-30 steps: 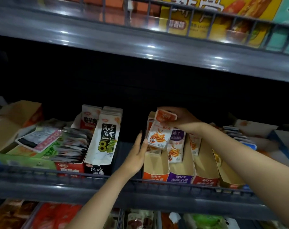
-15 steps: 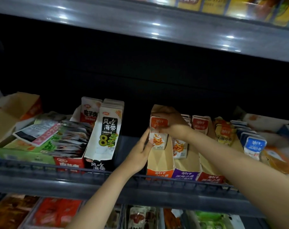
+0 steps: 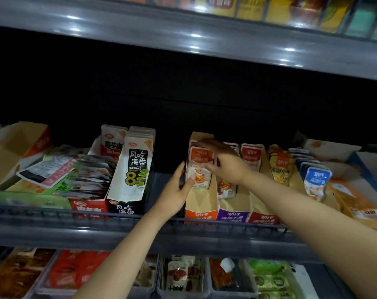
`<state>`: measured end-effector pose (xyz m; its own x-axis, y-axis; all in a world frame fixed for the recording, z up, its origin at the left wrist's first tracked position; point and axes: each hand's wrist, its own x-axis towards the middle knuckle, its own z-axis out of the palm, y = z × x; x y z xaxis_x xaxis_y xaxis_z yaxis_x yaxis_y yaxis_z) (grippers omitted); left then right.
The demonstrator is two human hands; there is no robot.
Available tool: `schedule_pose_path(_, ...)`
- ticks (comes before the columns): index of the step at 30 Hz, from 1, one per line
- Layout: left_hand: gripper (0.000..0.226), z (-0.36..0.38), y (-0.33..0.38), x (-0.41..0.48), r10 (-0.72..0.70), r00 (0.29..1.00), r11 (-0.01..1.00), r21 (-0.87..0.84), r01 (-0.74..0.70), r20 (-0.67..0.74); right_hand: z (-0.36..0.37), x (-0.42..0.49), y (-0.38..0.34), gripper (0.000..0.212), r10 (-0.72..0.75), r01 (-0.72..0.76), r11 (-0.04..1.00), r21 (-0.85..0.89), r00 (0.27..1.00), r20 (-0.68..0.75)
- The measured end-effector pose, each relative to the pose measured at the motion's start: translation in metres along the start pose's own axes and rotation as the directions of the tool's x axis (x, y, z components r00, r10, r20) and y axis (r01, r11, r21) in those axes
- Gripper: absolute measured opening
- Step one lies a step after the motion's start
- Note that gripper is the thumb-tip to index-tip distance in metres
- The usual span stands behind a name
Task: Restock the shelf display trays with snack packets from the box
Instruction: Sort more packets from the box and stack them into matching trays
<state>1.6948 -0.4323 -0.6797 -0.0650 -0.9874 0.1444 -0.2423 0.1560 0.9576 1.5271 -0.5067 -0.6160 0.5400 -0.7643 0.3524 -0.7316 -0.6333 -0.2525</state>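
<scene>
On the middle shelf, an orange-fronted cardboard display tray (image 3: 201, 214) holds upright orange-and-white snack packets (image 3: 199, 179). My right hand (image 3: 225, 164) reaches in from the right, fingers curled over the packets' tops and thumb across their front, gripping them in the tray. My left hand (image 3: 174, 190) lies with straight fingers against the tray's left wall, its thumb pressing the front packet. Part of the packet stack is hidden behind my right hand.
Purple (image 3: 232, 216) and red (image 3: 262, 219) trays of similar packets stand to the right, then yellow (image 3: 280, 167) and blue (image 3: 316, 180) packets. A black-and-white seaweed snack tray (image 3: 135, 167) stands to the left. A wire rail (image 3: 118, 216) fronts the shelf; another shelf (image 3: 183, 37) hangs overhead.
My right hand lowered the packets from above the tray into it and now holds them upright. My left thumb moved onto the front packet. The view shifted slightly.
</scene>
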Motion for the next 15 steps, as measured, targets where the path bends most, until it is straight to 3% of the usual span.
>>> schedule_pose_path(2,0.063,-0.001,0.004,-0.004,-0.005,0.998,0.999,0.054,0.008,-0.062,-0.010,-0.013,-0.004,0.050,0.063,-0.062,0.998,-0.015,0.998,0.022)
schedule_pose_path(5,0.065,-0.001,0.012,-0.014,0.007,0.995,0.994,0.107,0.004,-0.104,-0.027,-0.038,-0.006,0.055,0.100,-0.099,0.994,-0.046,0.995,0.012)
schedule_pose_path(13,0.053,0.009,0.043,-0.072,0.165,0.985,0.941,0.308,-0.142,-0.052,-0.052,-0.117,-0.020,0.065,0.151,-0.150,0.987,-0.050,0.988,0.014)
schedule_pose_path(15,0.062,0.013,0.043,-0.084,0.176,0.984,0.900,0.408,-0.154,-0.016,-0.055,-0.134,-0.026,0.066,0.140,-0.140,0.989,-0.045,0.990,0.006)
